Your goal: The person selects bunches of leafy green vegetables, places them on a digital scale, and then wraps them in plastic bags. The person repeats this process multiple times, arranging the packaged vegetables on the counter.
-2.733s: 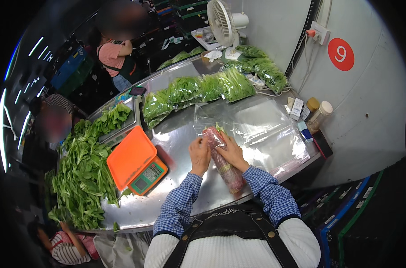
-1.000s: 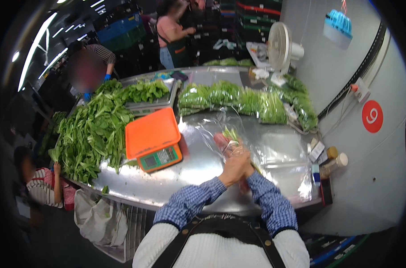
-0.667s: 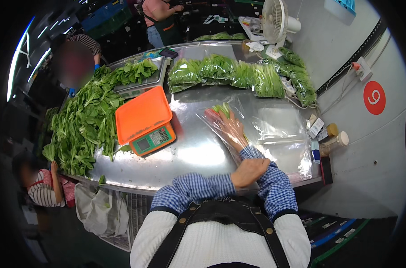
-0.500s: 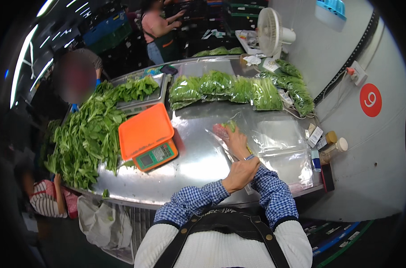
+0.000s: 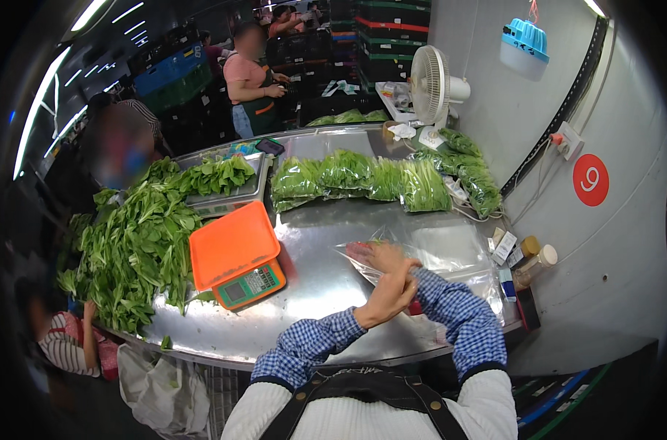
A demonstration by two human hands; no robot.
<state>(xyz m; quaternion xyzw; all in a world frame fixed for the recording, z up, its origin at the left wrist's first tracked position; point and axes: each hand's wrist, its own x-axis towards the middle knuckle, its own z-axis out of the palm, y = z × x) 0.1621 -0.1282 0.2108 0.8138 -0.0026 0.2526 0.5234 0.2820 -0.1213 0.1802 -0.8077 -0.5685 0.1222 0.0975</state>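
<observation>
My right hand (image 5: 389, 258) is over the steel table, its fingers at a clear plastic bag (image 5: 353, 259) with a red patch that may be print or contents. Film wraps near those fingers, so I cannot tell whether they are inside the bag or on it. My left hand (image 5: 386, 297) is closed beside my right wrist, where the film's edge meets its fingers. Flat clear bags (image 5: 451, 248) lie just right of my hands. Left of them stands an orange scale (image 5: 234, 246) with a bare pan.
Bagged greens (image 5: 363, 178) line the back of the table. Loose leafy greens (image 5: 132, 253) heap at the left, near a second scale (image 5: 227, 199). A fan (image 5: 430, 84) stands back right; jars (image 5: 537, 265) sit by the wall. Other people (image 5: 249, 88) are beyond the table and at the left.
My view has tilted up slightly. The left hand has shifted left and lower against the right wrist; the right hand's fingers have moved further over the bag's red patch.
</observation>
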